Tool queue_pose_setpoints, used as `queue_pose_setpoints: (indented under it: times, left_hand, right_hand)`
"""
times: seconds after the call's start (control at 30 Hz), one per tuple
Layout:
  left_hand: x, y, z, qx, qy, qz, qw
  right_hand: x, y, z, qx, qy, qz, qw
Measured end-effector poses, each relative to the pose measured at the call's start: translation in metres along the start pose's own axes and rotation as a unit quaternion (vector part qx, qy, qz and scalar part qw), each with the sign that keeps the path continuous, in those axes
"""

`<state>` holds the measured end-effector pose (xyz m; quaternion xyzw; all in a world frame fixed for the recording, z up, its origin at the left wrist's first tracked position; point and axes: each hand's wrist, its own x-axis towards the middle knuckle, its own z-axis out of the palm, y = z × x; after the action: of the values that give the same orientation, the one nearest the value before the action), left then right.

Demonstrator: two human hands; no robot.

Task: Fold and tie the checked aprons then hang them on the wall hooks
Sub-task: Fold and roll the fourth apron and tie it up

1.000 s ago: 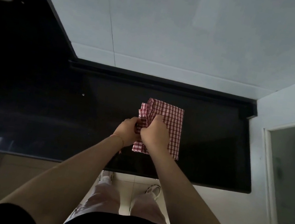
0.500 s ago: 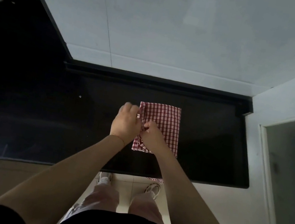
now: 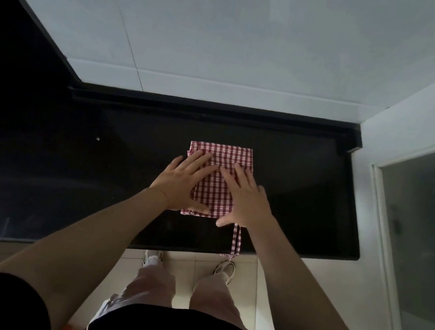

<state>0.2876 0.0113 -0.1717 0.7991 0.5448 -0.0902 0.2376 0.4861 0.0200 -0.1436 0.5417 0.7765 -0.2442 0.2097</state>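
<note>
A red-and-white checked apron (image 3: 218, 176) lies folded into a small rectangle on the black counter (image 3: 306, 198). My left hand (image 3: 182, 184) rests flat on its left half, fingers spread. My right hand (image 3: 245, 199) lies flat on its right half, fingers spread too. Neither hand grips the cloth. A checked apron strap (image 3: 236, 241) trails from under my right hand toward the counter's front edge and hangs just over it. No wall hooks are in view.
A pale tiled wall (image 3: 233, 36) rises behind the counter. A white wall and a glass door panel (image 3: 423, 244) close off the right side. My legs and shoes (image 3: 224, 270) stand on the light floor tiles below the counter edge.
Both hands were bunched at the apron's left edge, pinching cloth. They have since opened and now press flat on top of the folded apron. The strap now shows at the front.
</note>
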Motion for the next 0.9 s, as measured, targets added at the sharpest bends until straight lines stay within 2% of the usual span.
queue_pose_setpoints:
  times: [0.1,0.23,0.27,0.37,0.53,0.7,0.8,0.87,0.9]
  left_hand:
    - [0.000,-0.003,0.003,0.012,-0.018,-0.029,0.999]
    - [0.006,-0.002,-0.002,0.041,-0.021,-0.035,0.998]
    - [0.008,-0.001,-0.004,0.063,-0.021,-0.038,0.997]
    - [0.013,0.008,-0.012,0.130,-0.032,-0.042,0.990]
    - [0.021,0.022,-0.021,0.182,-0.022,-0.022,0.983]
    - [0.020,0.030,-0.015,0.087,-0.042,-0.019,0.995]
    - [0.018,0.026,-0.011,0.051,-0.043,-0.046,0.997]
    - [0.017,0.031,-0.007,0.043,-0.028,-0.060,0.997]
    - [0.016,0.036,-0.006,0.041,-0.016,-0.064,0.997]
  right_hand:
    - [0.001,0.012,0.015,-0.024,0.019,-0.016,0.999]
    - [0.009,0.015,-0.013,0.047,-0.075,-0.015,0.996]
    - [0.012,0.015,-0.023,0.049,-0.070,-0.019,0.996]
    - [0.019,0.012,-0.031,-0.007,0.008,-0.051,0.999]
    - [0.035,0.012,-0.017,-0.048,0.004,-0.052,0.997]
    - [0.033,0.023,-0.017,-0.013,0.020,-0.074,0.997]
    - [0.025,0.023,-0.017,0.100,0.072,0.009,0.992]
    - [0.020,0.022,-0.019,0.228,0.099,0.125,0.961]
    - [0.017,0.022,-0.019,0.293,0.089,0.177,0.935]
